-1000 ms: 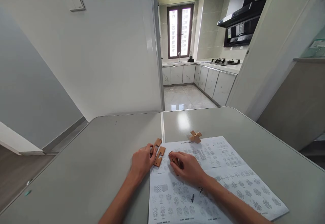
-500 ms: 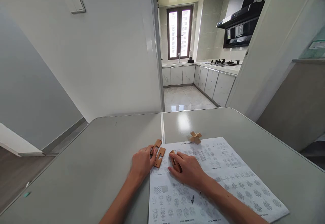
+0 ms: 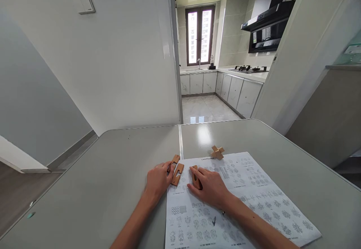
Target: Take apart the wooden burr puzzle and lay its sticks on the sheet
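Note:
My left hand (image 3: 158,180) rests on the table with its fingers closed on a flat brown wooden puzzle piece (image 3: 175,159); part of that piece is hidden under the fingers. Beside the thumb lies a second notched wooden piece (image 3: 177,175), by the upper left corner of the printed sheet (image 3: 225,219). On the sheet, my right hand (image 3: 210,186) grips a third wooden piece (image 3: 195,180), which has a cut-out, between index finger and thumb. Just beyond the sheet's far edge stands a cross-shaped wooden puzzle (image 3: 217,152).
The grey table (image 3: 113,196) has a seam down its middle and rounded far corners. Small drawings cover the sheet. A small green bit (image 3: 31,215) lies near the left table edge. Past the table is a doorway to a kitchen with white cabinets (image 3: 203,82).
The piece under my right hand has shifted slightly right and turned a little on the sheet. My left hand and its pieces stay almost still.

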Motion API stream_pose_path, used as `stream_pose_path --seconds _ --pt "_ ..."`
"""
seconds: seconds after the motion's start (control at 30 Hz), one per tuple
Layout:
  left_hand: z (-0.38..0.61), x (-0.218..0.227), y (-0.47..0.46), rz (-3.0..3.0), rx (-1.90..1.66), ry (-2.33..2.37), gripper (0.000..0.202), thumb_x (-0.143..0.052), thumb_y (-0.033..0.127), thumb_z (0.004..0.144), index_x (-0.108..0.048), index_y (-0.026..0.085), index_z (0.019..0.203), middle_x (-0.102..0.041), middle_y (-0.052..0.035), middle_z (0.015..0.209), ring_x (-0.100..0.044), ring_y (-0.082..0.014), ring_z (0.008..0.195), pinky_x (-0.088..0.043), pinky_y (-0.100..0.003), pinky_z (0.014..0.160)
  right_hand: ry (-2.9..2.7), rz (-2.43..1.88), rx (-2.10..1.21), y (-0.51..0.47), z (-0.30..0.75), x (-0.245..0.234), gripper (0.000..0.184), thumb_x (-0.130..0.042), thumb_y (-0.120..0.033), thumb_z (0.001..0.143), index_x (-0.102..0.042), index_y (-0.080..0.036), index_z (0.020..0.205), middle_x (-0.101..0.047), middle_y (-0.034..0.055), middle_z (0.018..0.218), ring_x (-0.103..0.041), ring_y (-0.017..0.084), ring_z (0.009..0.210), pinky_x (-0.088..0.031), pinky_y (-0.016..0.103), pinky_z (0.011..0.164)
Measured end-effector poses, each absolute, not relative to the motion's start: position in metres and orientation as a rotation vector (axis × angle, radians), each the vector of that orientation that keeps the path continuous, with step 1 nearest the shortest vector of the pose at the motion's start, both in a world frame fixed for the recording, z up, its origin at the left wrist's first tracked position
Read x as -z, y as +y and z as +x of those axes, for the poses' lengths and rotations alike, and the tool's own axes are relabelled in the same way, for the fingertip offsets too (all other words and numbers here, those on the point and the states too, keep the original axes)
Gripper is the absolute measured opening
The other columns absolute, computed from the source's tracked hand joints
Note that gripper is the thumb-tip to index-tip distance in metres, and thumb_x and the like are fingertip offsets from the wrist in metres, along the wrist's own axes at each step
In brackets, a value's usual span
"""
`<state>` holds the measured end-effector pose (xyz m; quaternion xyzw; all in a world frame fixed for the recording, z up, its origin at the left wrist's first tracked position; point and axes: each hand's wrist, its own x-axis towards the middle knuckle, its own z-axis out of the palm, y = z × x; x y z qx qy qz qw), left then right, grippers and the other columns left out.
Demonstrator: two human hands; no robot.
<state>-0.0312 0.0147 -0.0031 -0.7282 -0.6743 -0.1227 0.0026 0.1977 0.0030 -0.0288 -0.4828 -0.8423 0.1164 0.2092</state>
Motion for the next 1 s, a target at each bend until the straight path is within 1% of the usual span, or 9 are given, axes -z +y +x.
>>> stream_pose_path --seconds 0.17,0.27,0.37,0.5,0.63,0.7,0.8,0.9,1.0 --pt "-0.0313 0.0027 0.0152 -2.309 0.372 -2.121 0.035 -0.041 0.038 0.105 -0.071 0.03 0.122 -0.08 -0.0032 0.109 -0.072 -0.0217 0.1 -0.044 -0.028 0.071 -2.369 -1.279 -0.339 0.0031 0.1993 0.0287 0.056 -0.063 -0.049 0.092 -0.056 -0.023 0.142 -0.072 0.0095 0.109 -0.07 0.027 0.087 -0.051 0.037 0.074" --pt "-0.031 0.0016 0.0155 -2.316 0.336 -2.123 0.036 -0.042 0.041 0.105 -0.071 0.031 0.123 -0.079 -0.0036 0.108 -0.072 -0.022 0.098 -0.044 -0.028 0.071 -2.391 -1.238 -0.359 0.0036 0.2012 0.028 0.059 -0.065 -0.049 0.091 -0.054 -0.025 0.143 -0.071 0.0089 0.108 -0.07 0.027 0.087 -0.051 0.037 0.073" --pt "-0.0307 0.0004 0.0153 -2.314 0.307 -2.127 0.037 -0.042 0.042 0.105 -0.072 0.032 0.125 -0.079 -0.0042 0.105 -0.072 -0.0219 0.095 -0.044 -0.027 0.07 -2.41 -1.209 -0.38 0.0043 0.2032 0.0276 0.061 -0.068 -0.048 0.09 -0.053 -0.025 0.144 -0.07 0.0088 0.113 -0.07 0.027 0.09 -0.052 0.037 0.075" --pt "-0.0309 0.0002 0.0145 -2.318 0.307 -2.121 0.037 -0.041 0.043 0.106 -0.072 0.034 0.125 -0.078 -0.0035 0.101 -0.072 -0.0211 0.09 -0.044 -0.028 0.068 -2.431 -1.122 -0.425 0.0036 0.2047 0.0275 0.059 -0.069 -0.042 0.09 -0.052 -0.027 0.144 -0.068 0.0069 0.114 -0.069 0.025 0.09 -0.052 0.035 0.075" --pt "-0.0309 0.0018 0.014 -2.314 0.338 -2.089 0.038 -0.04 0.041 0.106 -0.07 0.031 0.126 -0.078 -0.0035 0.109 -0.073 -0.0204 0.089 -0.044 -0.029 0.068 -2.43 -1.045 -0.477 0.0016 0.2043 0.027 0.057 -0.068 -0.038 0.091 -0.049 -0.03 0.145 -0.065 0.0069 0.125 -0.069 0.021 0.085 -0.053 0.035 0.074" --pt "-0.0305 0.0026 0.0139 -2.293 0.358 -2.089 0.038 -0.04 0.04 0.106 -0.068 0.028 0.129 -0.078 -0.0039 0.112 -0.073 -0.0202 0.087 -0.044 -0.029 0.068 -2.425 -1.019 -0.498 0.0011 0.2042 0.0269 0.056 -0.067 -0.036 0.092 -0.049 -0.03 0.145 -0.063 0.0077 0.132 -0.07 0.023 0.09 -0.054 0.036 0.077" --pt "-0.0308 0.0028 0.0143 -2.278 0.377 -2.113 0.039 -0.04 0.042 0.106 -0.065 0.026 0.131 -0.079 -0.0044 0.106 -0.073 -0.0197 0.083 -0.043 -0.029 0.067 -2.412 -0.985 -0.518 0.0009 0.2048 0.0267 0.056 -0.065 -0.032 0.092 -0.048 -0.029 0.145 -0.061 0.0092 0.138 -0.07 0.025 0.104 -0.055 0.037 0.082" --pt "-0.0338 0.0018 0.0159 -2.261 0.406 -2.122 0.039 -0.038 0.043 0.107 -0.065 0.025 0.128 -0.079 -0.0045 0.101 -0.073 -0.0194 0.083 -0.042 -0.028 0.066 -2.404 -0.961 -0.515 0.0006 0.2051 0.0264 0.051 -0.061 -0.03 0.094 -0.049 -0.027 0.143 -0.063 0.0096 0.136 -0.07 0.024 0.101 -0.054 0.035 0.082" --pt "-0.0395 0.0003 0.0191 -2.198 0.425 -2.161 0.037 -0.037 0.04 0.107 -0.066 0.024 0.123 -0.08 -0.0043 0.098 -0.073 -0.0194 0.083 -0.041 -0.027 0.066 -2.395 -0.945 -0.497 -0.0002 0.2037 0.0267 0.038 -0.057 -0.026 0.097 -0.055 -0.026 0.135 -0.067 0.0077 0.127 -0.071 0.02 0.092 -0.052 0.031 0.076"
